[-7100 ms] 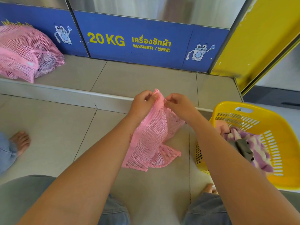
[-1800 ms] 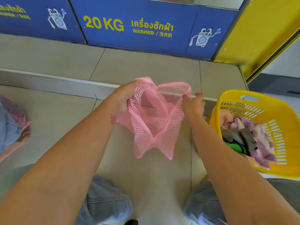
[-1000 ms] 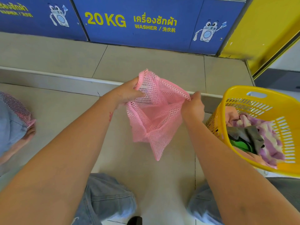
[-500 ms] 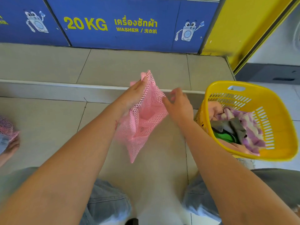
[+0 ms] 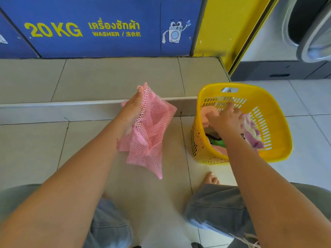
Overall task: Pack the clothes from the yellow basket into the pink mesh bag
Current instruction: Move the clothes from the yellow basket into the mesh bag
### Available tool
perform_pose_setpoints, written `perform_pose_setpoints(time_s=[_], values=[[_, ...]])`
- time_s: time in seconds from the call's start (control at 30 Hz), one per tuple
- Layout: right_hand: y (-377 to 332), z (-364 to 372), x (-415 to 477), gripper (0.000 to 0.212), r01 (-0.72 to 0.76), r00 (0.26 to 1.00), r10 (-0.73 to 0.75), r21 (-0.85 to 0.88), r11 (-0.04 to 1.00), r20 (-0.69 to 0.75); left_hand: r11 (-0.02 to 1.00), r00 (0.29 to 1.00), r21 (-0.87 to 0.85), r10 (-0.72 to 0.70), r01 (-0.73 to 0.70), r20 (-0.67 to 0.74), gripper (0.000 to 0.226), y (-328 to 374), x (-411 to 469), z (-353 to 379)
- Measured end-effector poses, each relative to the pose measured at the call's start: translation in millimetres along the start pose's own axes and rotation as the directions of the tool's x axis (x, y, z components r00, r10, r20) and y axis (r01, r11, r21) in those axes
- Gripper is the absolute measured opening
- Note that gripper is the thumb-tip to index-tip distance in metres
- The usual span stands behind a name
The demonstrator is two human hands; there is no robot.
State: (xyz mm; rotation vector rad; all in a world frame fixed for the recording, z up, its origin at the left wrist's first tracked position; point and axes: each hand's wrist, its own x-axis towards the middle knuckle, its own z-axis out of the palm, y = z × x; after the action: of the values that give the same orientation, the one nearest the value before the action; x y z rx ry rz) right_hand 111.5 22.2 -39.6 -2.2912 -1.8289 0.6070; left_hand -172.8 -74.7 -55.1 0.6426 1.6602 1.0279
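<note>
My left hand [image 5: 131, 110] grips the pink mesh bag [image 5: 152, 129] by its rim and holds it in the air above the floor, mouth gaping toward the right. The yellow basket [image 5: 279, 126] stands on the floor to the right of the bag. Inside it lie a peach garment [image 5: 208, 110], a purple-and-white cloth [image 5: 252, 133] and something green [image 5: 215, 141]. My right hand [image 5: 226, 119] is inside the basket, fingers spread on top of the clothes, thumb against the peach garment. No garment is lifted.
A raised tiled step [image 5: 71, 102] runs across behind the bag, with the blue washer panel [image 5: 100, 29] above it. A yellow pillar [image 5: 229, 24] and a washer door [image 5: 311, 27] stand at the upper right. My bare foot [image 5: 210, 179] rests just in front of the basket.
My right hand let go of the bag's rim and moved right into the basket onto the clothes. The left hand alone now holds the bag. The view shifted right.
</note>
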Motion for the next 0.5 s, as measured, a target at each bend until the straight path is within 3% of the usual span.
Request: perform_pose_setpoints(time_s=[0.07, 0.13, 0.27, 0.37, 0.5], values=[[23, 10, 7, 0.109, -0.071, 0.976, 0.096, -0.13, 0.989, 0.196, 1.0, 1.0, -0.008, -0.013, 0.013, -0.021, 0.106, -7, 4, 2], [43, 23, 9, 0.114, -0.021, 0.941, 0.107, -0.257, 0.966, 0.322, 0.999, 0.999, -0.01, -0.038, 0.037, -0.039, 0.112, -5, 3, 7], [50, 40, 19, 0.082, 0.087, 0.917, 0.083, -0.399, 0.913, 0.389, 0.997, 0.996, -0.008, -0.077, 0.077, -0.054, 0.112, -5, 2, 14], [43, 34, 25, 0.065, 0.107, 0.958, 0.001, -0.359, 0.927, 0.287, 0.995, 0.994, -0.029, -0.095, 0.093, -0.045, 0.11, -8, 4, 12], [30, 13, 16, 0.04, 0.073, 0.992, -0.082, -0.084, 0.994, -0.099, 0.996, 0.996, -0.042, -0.077, 0.075, -0.044, 0.105, -9, 0, 7]])
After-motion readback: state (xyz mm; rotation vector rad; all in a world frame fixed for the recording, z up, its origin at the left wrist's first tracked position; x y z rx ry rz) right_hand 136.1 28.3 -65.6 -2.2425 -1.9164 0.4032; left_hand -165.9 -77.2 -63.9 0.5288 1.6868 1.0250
